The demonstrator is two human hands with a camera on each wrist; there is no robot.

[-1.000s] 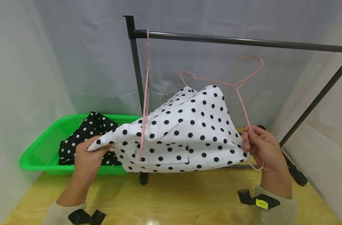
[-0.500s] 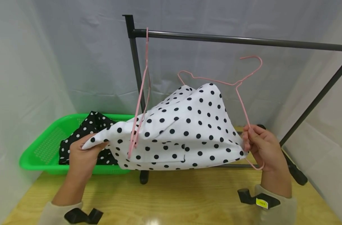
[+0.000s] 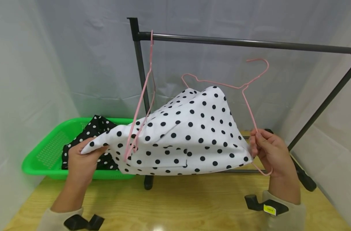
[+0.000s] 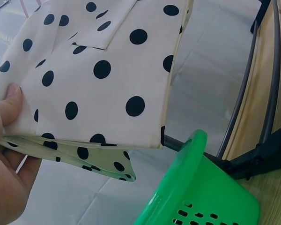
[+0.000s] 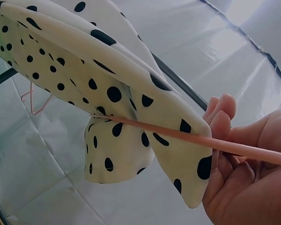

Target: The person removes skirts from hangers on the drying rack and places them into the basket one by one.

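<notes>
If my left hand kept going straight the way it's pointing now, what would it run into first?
Probably the black dotted cloth in the green basket, which lies just beyond the left hand gripping the white dotted garment. Depth is unclear, so it might pass above it.

A green basket (image 3: pixel 45 150) holding a black dotted cloth (image 3: pixel 88 134) sits on the wooden counter (image 3: pixel 175 205); a second pink hanger (image 3: pixel 143 96) hangs from the dark rail (image 3: pixel 250 42).

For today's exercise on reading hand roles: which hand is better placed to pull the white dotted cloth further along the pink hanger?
Probably the left hand: it pinches the white dotted cloth's free corner, while the right hand grips the pink hanger.
</notes>
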